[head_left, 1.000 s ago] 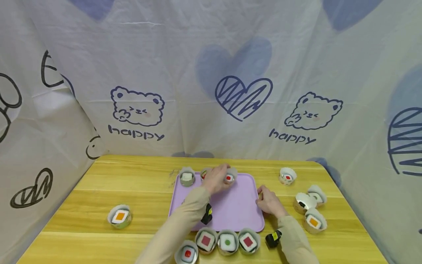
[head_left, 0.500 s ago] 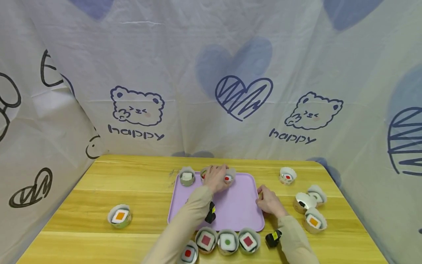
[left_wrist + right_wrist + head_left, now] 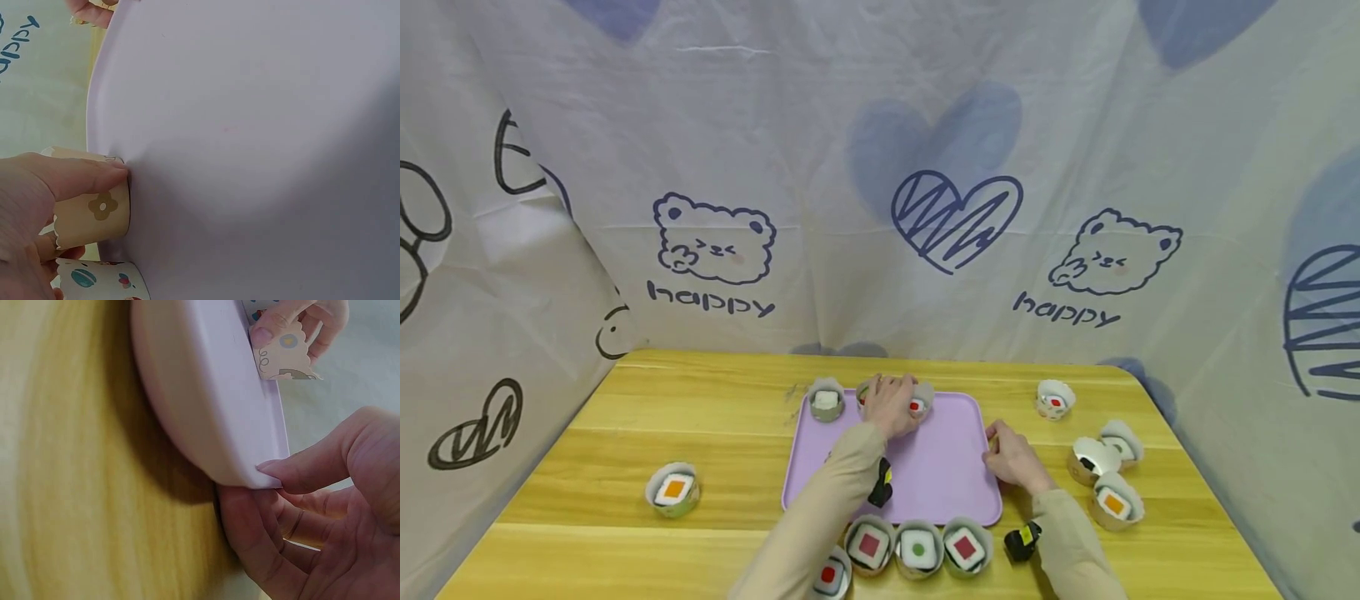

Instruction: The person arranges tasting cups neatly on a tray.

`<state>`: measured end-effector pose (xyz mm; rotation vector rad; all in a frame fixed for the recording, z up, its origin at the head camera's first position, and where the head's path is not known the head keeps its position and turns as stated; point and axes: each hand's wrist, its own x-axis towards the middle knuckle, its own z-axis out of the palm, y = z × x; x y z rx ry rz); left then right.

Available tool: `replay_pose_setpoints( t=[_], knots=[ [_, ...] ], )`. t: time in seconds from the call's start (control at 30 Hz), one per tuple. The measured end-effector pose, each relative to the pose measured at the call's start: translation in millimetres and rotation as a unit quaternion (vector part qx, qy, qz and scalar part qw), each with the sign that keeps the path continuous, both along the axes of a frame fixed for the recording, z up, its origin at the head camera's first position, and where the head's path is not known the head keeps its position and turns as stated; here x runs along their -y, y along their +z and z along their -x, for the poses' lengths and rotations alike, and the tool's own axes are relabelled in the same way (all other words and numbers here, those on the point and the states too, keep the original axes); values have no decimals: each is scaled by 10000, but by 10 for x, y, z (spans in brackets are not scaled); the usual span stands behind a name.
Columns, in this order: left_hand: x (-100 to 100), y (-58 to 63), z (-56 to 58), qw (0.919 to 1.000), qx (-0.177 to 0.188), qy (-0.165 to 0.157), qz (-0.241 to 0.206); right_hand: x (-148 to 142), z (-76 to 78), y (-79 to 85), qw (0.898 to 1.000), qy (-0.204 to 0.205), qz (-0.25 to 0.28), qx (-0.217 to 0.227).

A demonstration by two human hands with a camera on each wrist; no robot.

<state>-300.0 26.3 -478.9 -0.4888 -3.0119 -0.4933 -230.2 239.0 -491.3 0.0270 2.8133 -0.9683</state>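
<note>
At the back of the lilac tray (image 3: 940, 467), my left hand (image 3: 891, 408) grips a paper baking cup (image 3: 919, 407) holding a white sushi-like piece with a red centre. In the left wrist view, the thumb lies along the flower-printed wall of this cup (image 3: 94, 222). Close beside it stands another printed cup (image 3: 103, 279), partly hidden by the hand. A third cup (image 3: 827, 403) with a pale piece sits at the tray's back left corner. My right hand (image 3: 1015, 458) pinches the tray's right rim (image 3: 269, 478), thumb on top and fingers beneath.
Several filled cups (image 3: 917, 550) line the tray's front edge. More cups (image 3: 1116, 502) cluster on the right of the wooden table (image 3: 737, 467), with a single cup (image 3: 1054, 400) behind them. One cup (image 3: 672, 490) stands alone at left. A printed curtain (image 3: 850, 167) hangs behind.
My left hand has shifted the red-centred cup slightly left, toward the cup beside it. The right hand keeps its hold on the tray rim.
</note>
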Motion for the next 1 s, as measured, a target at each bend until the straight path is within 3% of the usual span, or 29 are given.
replay_pose_setpoints(
  t=[0.33, 0.63, 0.8, 1.0],
  knots=[
    [-13, -17, -23, 9996, -151, 78, 204, 4, 2, -3, 10000, 22, -44, 25],
    [-5, -22, -37, 9999, -18, 86, 146, 6, 2, 12, 10000, -12, -80, 51],
    [40, 10, -72, 9999, 16, -149, 33, 8, -5, 12, 10000, 12, -92, 27],
    [171, 140, -186, 9963, 81, -728, -447, 7, -2, -2, 10000, 24, -88, 0]
  ],
)
